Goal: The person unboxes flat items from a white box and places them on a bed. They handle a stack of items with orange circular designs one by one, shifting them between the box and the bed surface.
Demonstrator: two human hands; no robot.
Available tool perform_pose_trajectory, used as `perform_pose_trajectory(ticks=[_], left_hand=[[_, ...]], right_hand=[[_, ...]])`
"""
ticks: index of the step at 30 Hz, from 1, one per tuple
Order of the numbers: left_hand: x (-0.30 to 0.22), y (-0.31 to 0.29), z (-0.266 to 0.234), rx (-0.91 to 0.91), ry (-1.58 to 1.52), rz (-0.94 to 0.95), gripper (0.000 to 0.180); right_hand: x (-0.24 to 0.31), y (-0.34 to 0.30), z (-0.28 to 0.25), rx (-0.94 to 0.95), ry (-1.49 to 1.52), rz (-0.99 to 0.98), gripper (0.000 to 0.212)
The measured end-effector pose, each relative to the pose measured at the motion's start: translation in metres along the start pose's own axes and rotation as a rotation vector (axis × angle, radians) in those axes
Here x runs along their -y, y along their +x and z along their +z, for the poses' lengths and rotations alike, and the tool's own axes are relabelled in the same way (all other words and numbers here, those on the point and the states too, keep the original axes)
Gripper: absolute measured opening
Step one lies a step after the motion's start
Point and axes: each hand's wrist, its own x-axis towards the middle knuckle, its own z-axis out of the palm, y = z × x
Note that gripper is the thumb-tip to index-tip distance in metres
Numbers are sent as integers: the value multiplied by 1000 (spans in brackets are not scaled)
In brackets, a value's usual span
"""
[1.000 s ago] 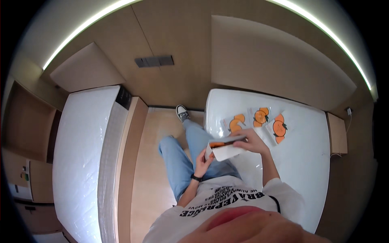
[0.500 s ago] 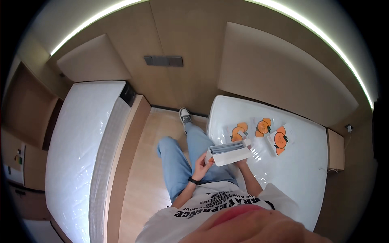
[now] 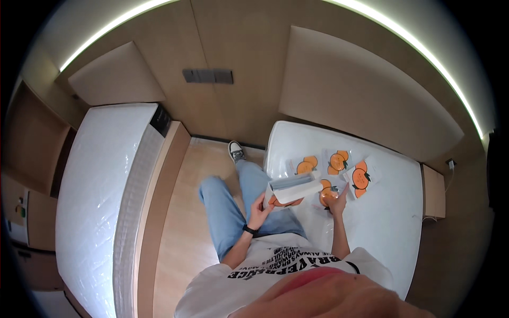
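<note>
My left hand (image 3: 258, 213) is closed on the side of an open white box (image 3: 301, 196) held over my lap. Several thin packets (image 3: 293, 180) stand upright inside it. To the box's right, my right hand (image 3: 337, 203) grips a flat packet (image 3: 328, 192) printed with oranges, just above the mattress. Beyond it, a similar packet (image 3: 304, 165) lies on the mattress, partly covered by the box, with another packet (image 3: 337, 161) beside it. At their right is a white, orange-printed piece (image 3: 360, 179) with a pale edge; whether it is a packet or a box part I cannot tell.
I sit at the edge of a plastic-wrapped mattress (image 3: 371, 233). Another wrapped mattress (image 3: 98, 196) stands at the left on a wooden bed base (image 3: 151, 222), across a strip of floor (image 3: 180, 233). Padded headboards (image 3: 360, 85) line the wall, and a small nightstand (image 3: 433, 191) stands at the right.
My right hand has come out from behind the box and moved right with a packet in its fingers. The box remains in my left hand, turned slightly. The whole view has shifted a little.
</note>
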Motion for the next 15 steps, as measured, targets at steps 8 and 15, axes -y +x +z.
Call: perform_pose_trajectory(ticks=[8, 15], left_hand=[[-3, -3, -1, 50, 10, 5, 53], [-4, -5, 3, 70, 124, 35, 53]], right_hand=[[164, 18, -50, 256, 1069, -253, 53], [198, 3, -45, 598, 708, -301, 36]])
